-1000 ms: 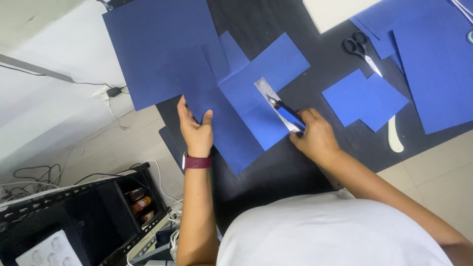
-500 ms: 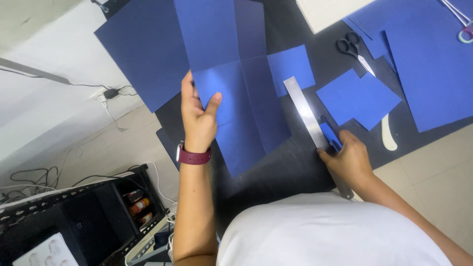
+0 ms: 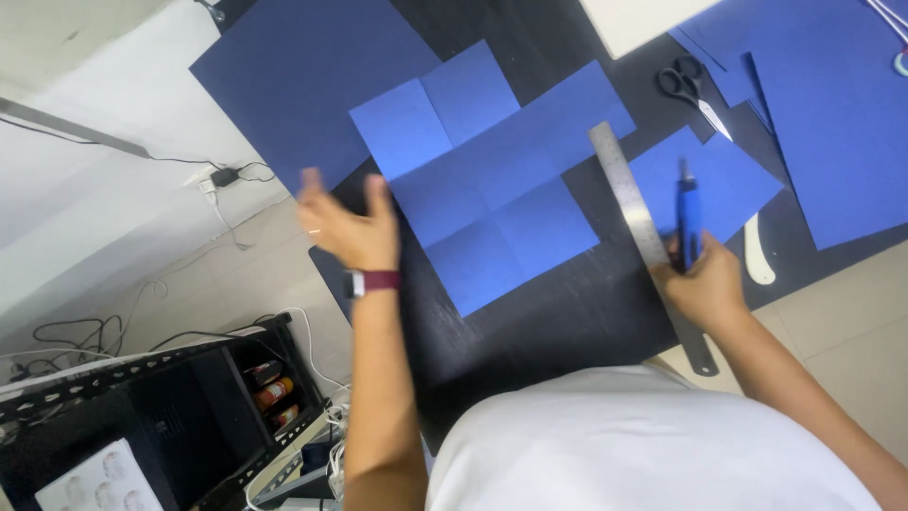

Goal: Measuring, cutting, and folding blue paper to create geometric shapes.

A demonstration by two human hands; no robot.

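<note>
A creased blue paper sheet [image 3: 492, 180] lies unfolded flat on the black table [image 3: 558, 312]. My left hand [image 3: 350, 227] hovers open just left of it, fingers spread, a dark red watch on the wrist. My right hand [image 3: 705, 284] is shut on a blue utility knife [image 3: 686, 213] and also presses the lower part of a long steel ruler [image 3: 638, 227], which lies to the right of the sheet.
A big dark blue sheet [image 3: 303, 76] lies at the back left, more blue sheets [image 3: 832, 114] at the right. Scissors [image 3: 695, 90] and a white bone folder [image 3: 757, 260] rest near them. A black shelf unit [image 3: 142, 416] and cables stand on the floor to the left.
The folded blue paper has been opened out flat. My left hand lifted off it and moved left. My right hand shifted the ruler and knife to the right.
</note>
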